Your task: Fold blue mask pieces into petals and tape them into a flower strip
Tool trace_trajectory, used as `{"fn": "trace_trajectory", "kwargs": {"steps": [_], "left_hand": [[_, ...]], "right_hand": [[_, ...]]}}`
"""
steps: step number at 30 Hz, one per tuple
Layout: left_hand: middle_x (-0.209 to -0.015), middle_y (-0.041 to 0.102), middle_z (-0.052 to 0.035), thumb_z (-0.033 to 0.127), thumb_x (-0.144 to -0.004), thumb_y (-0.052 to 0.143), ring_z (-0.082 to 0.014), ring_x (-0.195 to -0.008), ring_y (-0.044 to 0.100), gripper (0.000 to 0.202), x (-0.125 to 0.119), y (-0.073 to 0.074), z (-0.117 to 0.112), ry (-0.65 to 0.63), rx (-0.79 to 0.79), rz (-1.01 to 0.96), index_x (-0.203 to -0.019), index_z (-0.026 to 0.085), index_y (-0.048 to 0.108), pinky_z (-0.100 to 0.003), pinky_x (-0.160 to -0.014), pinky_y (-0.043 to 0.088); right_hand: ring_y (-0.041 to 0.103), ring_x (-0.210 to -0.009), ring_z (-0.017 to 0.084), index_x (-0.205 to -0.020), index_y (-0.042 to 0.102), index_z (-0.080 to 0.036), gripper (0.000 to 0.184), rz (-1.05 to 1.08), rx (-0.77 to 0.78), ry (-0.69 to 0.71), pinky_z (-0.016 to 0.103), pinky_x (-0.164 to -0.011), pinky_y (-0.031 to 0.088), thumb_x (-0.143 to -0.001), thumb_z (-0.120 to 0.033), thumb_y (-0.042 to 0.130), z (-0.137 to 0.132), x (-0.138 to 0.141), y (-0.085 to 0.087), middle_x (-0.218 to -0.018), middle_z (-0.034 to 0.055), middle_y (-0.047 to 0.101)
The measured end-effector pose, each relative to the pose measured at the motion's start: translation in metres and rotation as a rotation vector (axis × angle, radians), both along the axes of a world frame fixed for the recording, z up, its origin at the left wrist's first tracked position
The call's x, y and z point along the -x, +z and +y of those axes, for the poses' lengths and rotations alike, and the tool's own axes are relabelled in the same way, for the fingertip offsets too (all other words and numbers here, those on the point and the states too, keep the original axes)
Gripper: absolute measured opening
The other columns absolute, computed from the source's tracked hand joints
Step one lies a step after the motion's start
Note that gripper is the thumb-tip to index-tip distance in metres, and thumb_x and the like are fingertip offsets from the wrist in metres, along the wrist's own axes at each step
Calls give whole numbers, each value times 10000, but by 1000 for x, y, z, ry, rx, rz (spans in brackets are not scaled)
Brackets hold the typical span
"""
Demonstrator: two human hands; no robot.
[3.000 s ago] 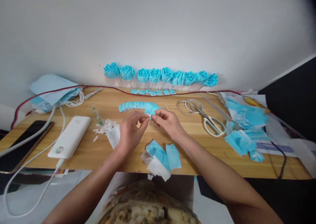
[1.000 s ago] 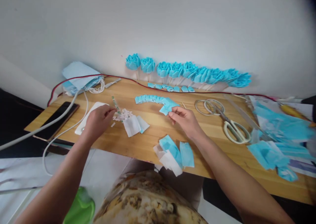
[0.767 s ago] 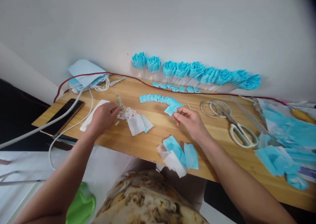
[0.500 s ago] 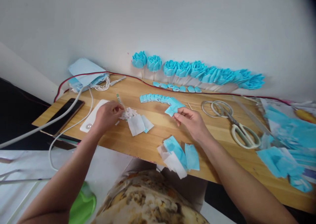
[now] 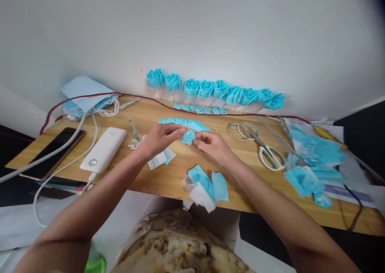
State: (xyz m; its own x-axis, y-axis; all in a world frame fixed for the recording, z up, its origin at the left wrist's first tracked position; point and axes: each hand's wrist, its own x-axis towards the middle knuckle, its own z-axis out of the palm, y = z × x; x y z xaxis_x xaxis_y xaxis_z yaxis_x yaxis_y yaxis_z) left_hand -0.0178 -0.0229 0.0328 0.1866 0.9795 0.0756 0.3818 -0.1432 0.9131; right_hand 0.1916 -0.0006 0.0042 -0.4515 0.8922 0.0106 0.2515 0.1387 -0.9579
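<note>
My right hand (image 5: 213, 145) pinches a small folded blue piece (image 5: 189, 137) above the wooden table (image 5: 168, 176). My left hand (image 5: 159, 138) reaches in from the left, its fingertips meeting that same piece. Behind the hands lies a curved row of folded blue pieces (image 5: 180, 122). A white sheet with a blue corner (image 5: 161, 157) and white paper scraps (image 5: 135, 143) lie under my left wrist. Cut blue and white pieces (image 5: 204, 185) are piled at the near edge.
Blue paper flowers (image 5: 210, 90) lean on the wall. Scissors (image 5: 269, 152) and wire rings (image 5: 240, 129) lie to the right, with a blue heap (image 5: 313, 160) beyond. On the left are a white power bank (image 5: 104, 149), a phone (image 5: 51, 150), cables and a mask stack (image 5: 84, 98).
My left hand has left the white scraps by the power bank and come right to the blue piece in my right hand. The camera view shifted rightward.
</note>
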Motion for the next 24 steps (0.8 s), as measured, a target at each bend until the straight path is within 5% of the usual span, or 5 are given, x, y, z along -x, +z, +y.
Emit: {"fn": "trace_trajectory", "kwargs": {"steps": [7, 13, 18, 24], "left_hand": [[-602, 647, -2, 397, -714, 695, -131, -582, 569, 239, 1, -16, 14, 81, 85, -113, -655, 166, 712, -254, -598, 465], [-680, 703, -25, 335, -715, 682, -145, -633, 626, 181, 54, 3, 26, 455, -60, -204, -693, 162, 730, -268, -650, 544], [-676, 710, -31, 315, -716, 644, -172, -664, 678, 180, 75, 5, 46, 579, -118, -211, -699, 148, 711, -269, -638, 575], [-622, 682, -20, 363, -727, 617, -139, -574, 648, 249, 75, -17, 60, 581, -137, -195, -733, 131, 706, -228, -566, 527]], "right_hand": [[489, -581, 102, -773, 689, -185, 155, -81, -39, 46, 253, -564, 362, -782, -335, 652, 5, 5, 0, -666, -26, 608], [678, -844, 188, -1153, 726, -234, 326, -190, -270, 96, 323, -761, 498, -843, -244, 624, 42, 6, 12, -1000, 53, 765], [659, -1052, 242, -1111, 739, -200, 270, -414, -619, 202, 365, -919, 456, -938, -183, 532, 85, 53, 6, -1137, 95, 744], [661, -1017, 242, -1013, 752, -203, 184, -633, -589, 358, 308, -832, 424, -933, -202, 587, 125, 109, -14, -1063, 97, 757]]}}
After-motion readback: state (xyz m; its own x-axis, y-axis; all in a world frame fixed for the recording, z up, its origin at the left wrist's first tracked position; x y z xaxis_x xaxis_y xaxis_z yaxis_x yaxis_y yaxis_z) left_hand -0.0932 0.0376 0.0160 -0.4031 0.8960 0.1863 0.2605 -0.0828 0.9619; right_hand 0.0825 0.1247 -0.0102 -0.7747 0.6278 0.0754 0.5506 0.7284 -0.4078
